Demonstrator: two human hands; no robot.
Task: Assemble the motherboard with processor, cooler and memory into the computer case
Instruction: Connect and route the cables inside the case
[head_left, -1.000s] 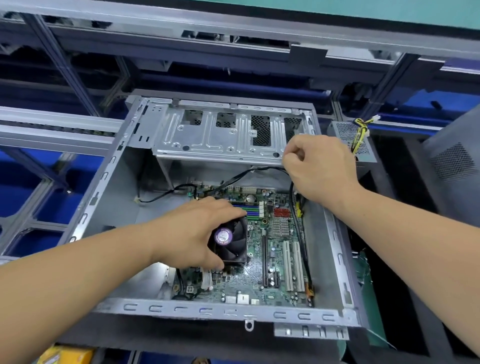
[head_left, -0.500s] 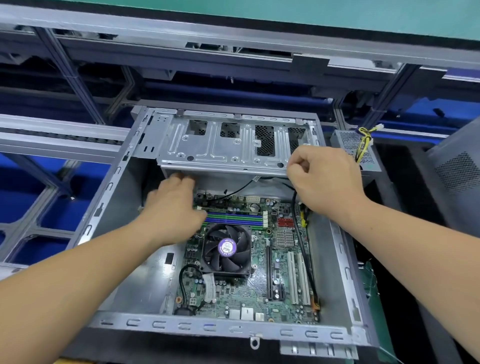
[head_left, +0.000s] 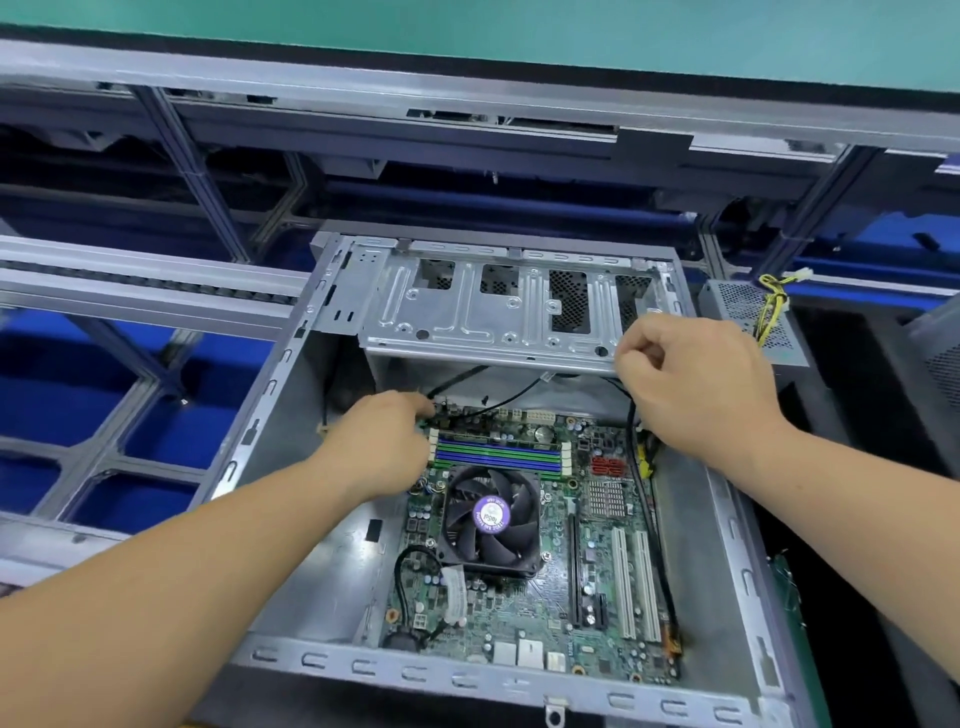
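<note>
Cable (head_left: 631, 415) crosses motherboard (head_left: 597, 561); right hand (head_left: 696, 384) seemingly pinching it.

We are seeing a green motherboard (head_left: 597, 587) showing inside a grey metal computer case (head_left: 291, 499). Its memory slots (head_left: 498, 457) are alternating green and blue, and the black cooler fan (head_left: 488, 519) is wearing a round purple label. Red connectors (head_left: 609, 466) are glowing beside white expansion slots (head_left: 626, 587). Yellow and black wires (head_left: 771, 306) are trailing over a perforated grey power supply (head_left: 737, 306).

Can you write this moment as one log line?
green motherboard in grey metal case | left hand at board's far-left corner | right hand fisted over black cable
</note>
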